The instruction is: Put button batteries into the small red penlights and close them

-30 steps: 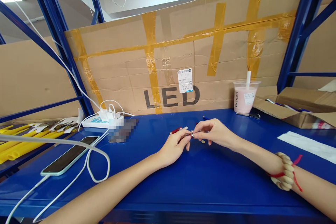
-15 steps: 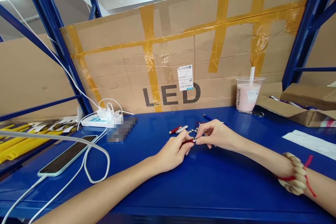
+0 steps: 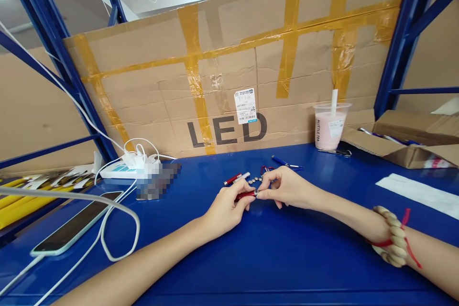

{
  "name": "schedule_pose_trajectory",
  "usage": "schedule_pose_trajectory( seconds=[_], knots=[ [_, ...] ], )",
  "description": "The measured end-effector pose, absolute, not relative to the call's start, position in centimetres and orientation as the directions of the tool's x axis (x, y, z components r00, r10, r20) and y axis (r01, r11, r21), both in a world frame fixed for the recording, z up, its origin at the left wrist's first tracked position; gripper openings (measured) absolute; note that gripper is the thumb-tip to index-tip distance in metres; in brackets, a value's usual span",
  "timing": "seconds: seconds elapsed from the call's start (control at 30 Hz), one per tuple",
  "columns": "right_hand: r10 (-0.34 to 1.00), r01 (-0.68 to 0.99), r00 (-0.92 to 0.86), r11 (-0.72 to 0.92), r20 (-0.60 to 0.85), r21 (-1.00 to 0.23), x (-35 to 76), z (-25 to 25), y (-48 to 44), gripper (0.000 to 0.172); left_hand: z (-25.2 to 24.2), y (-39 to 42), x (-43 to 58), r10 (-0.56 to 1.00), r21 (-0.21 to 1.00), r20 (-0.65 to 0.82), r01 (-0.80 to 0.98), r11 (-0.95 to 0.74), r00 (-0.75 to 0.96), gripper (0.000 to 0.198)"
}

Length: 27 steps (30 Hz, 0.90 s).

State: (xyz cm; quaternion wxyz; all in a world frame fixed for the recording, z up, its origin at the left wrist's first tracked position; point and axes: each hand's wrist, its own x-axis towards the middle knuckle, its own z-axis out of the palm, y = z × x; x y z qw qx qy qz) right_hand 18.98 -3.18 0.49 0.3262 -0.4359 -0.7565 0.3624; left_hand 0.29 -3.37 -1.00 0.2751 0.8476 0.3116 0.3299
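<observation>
In the middle of the blue tabletop (image 3: 229, 258), my left hand (image 3: 226, 206) is closed around a slim red penlight-like tube (image 3: 245, 195). The fingers of my right hand (image 3: 283, 186) pinch its silver end, hiding much of that tip. Just behind my hands lie another red tube (image 3: 232, 180) and a white one (image 3: 242, 177), side by side. Several small silver discs (image 3: 255, 180), which look like button cells, are spread near my right fingertips. Partly hidden behind that hand is a red clip or loop (image 3: 264, 169). Farther back rests a blue tube (image 3: 279, 160) with a clip.
To the left are a phone (image 3: 77, 224) on a white cable (image 3: 138, 229) and a power strip (image 3: 118, 170). A pink drink cup (image 3: 329, 129) stands at the back right, beside an open cardboard box (image 3: 405, 150) and a white paper strip (image 3: 423, 196). Taped cardboard (image 3: 229, 81) forms the back wall.
The camera view has shifted slightly, so everything sits a little farther left. Both hands keep hold of the red tube, of which a bit more shows between the fingers.
</observation>
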Motion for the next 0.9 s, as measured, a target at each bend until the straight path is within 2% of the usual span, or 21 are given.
schedule_pose_trajectory(
  seconds=[0.2,0.43,0.9],
  knots=[
    [0.919,0.441,-0.37,0.3,0.134,-0.846,18.63,0.46,-2.97,0.03,-0.93,-3.04,0.47,0.752,0.753,0.365,0.3,-0.585,0.549,0.011],
    [0.924,0.395,-0.349,0.295,0.155,-0.87,18.79,0.35,-2.55,0.033,-0.64,-3.01,0.53,0.789,0.832,0.333,0.232,-0.503,0.516,0.012],
    [0.919,0.368,-0.335,0.331,0.208,-0.869,18.75,0.82,-2.74,0.035,-0.78,-2.85,0.48,0.767,0.825,0.366,0.197,-0.529,0.527,0.011]
  ],
)
